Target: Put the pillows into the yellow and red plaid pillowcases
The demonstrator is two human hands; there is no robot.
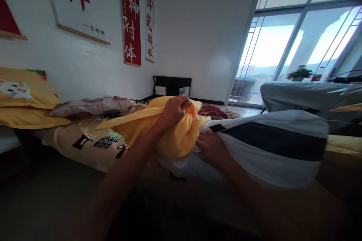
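My left hand (174, 111) grips the bunched edge of a yellow pillowcase (175, 139) from above, fingers closed on the cloth. My right hand (210, 148) is just below it, pressed against a white pillow with a dark stripe (271, 147) and holding its near end where it meets the yellow cloth. The pillow reaches out to the right across my right forearm. Its left end is hidden inside or behind the yellow fabric.
A low bed with a yellow patterned cover (85, 139) runs along the left wall, with a pink-grey pillow (90, 107) and a yellow cartoon pillow (24, 90) on it. Red and white scrolls (130, 15) hang above. A covered table (311, 96) and tall windows (283, 45) are at right.
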